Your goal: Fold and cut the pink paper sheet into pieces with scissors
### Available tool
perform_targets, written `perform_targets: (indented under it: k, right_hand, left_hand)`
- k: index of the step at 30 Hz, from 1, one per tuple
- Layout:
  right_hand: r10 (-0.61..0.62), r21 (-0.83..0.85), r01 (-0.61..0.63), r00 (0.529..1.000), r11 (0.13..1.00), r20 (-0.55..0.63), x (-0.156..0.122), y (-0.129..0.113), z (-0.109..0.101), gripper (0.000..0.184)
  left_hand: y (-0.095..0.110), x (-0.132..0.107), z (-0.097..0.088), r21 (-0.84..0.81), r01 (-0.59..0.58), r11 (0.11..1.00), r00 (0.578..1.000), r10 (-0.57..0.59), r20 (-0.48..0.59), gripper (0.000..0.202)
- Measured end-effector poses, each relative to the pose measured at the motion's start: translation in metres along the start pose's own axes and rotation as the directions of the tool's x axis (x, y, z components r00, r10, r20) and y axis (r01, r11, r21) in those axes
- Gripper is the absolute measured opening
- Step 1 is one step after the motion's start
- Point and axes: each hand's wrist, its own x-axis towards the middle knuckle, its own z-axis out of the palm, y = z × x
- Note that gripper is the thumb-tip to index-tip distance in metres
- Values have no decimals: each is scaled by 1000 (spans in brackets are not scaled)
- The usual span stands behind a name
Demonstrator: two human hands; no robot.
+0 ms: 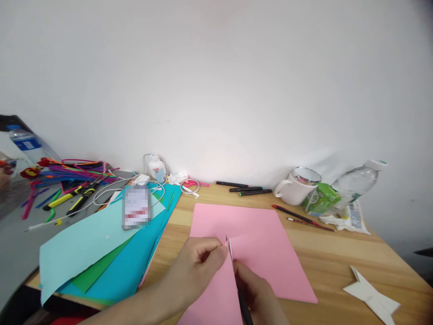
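My left hand (203,264) pinches a folded piece of pink paper (211,293) near its upper edge. In my right hand (259,291) is a pair of scissors with a dark handle (244,307). Their narrow blades (230,247) point away from me and lie along the edge of the held paper, just right of my left fingertips. My right fingers are partly hidden behind the paper. Beneath both hands lies a larger pink sheet (260,230), flat on the wooden table.
Blue sheets (135,262) and a phone (136,207) lie at left, near pliers (83,198) and pipe cleaners (77,174). Black markers (250,188) lie by the wall. A white mug (297,187), plastic bottle (356,183) and folded white paper (372,295) are at right.
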Motion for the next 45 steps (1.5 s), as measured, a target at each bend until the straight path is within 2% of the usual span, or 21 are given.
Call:
perform_targets:
  k: [8,16,21,23,24,26,28,31,33,35,37,40,42,44,45]
  right_hand:
    - [-12,-46,11,1000,999,-1,1,1,2,23]
    - [13,37,-11,998,999,-53,6,12,4,18]
    - [-100,-71,92,989,993,-110,23,9,-2,20]
    - [-156,-173,124,970,977,-186,33,4,-14,18]
    - [-202,-243,140,947,960,-251,36,2,-22,18]
    - [-294,-353,152,871,923,-393,40,1,-41,21]
    - [-367,-432,169,824,886,-431,38,7,-63,25]
    - [-411,-537,201,859,820,-306,24,31,-88,27]
    - [-375,-626,175,905,760,-202,13,50,-96,28]
    - [-387,-744,180,915,643,-113,4,67,-96,28]
    - [-423,-846,211,906,490,-19,-1,79,-91,20]
    - [-484,-932,223,873,285,61,0,80,-79,10]
    - [-463,-959,130,886,253,-2,4,71,-75,12]
    - [-336,-951,-71,925,300,-175,7,58,-80,19]
    - [-248,-923,-211,922,322,-297,9,51,-86,24]
  left_hand:
    - [-5,3,-1,-17,0,1000,1000,0,8,34]
    - [-7,3,-1,-28,13,1000,1000,-13,6,35]
    - [-18,19,-8,-20,10,1000,1000,-11,-26,37]
    - [-25,29,-18,-1,-14,1000,995,14,-96,40]
    - [-29,33,-24,-16,-20,1000,989,17,-146,40]
    - [-38,38,-39,-58,-4,998,977,-8,-213,40]
    - [-48,38,-54,-108,41,993,971,-65,-232,40]
    - [-61,33,-71,-125,97,987,954,-128,-272,41]
    - [-68,29,-77,-152,115,982,939,-158,-305,42]
    - [-72,28,-80,-195,115,974,924,-177,-339,41]
    - [-75,30,-80,-236,107,966,913,-189,-361,40]
    - [-77,35,-79,-295,85,952,905,-197,-377,37]
    - [-77,39,-79,-341,63,938,900,-201,-388,36]
    - [-77,41,-79,-384,44,922,897,-205,-391,37]
    - [-76,41,-79,-403,37,914,897,-208,-389,37]
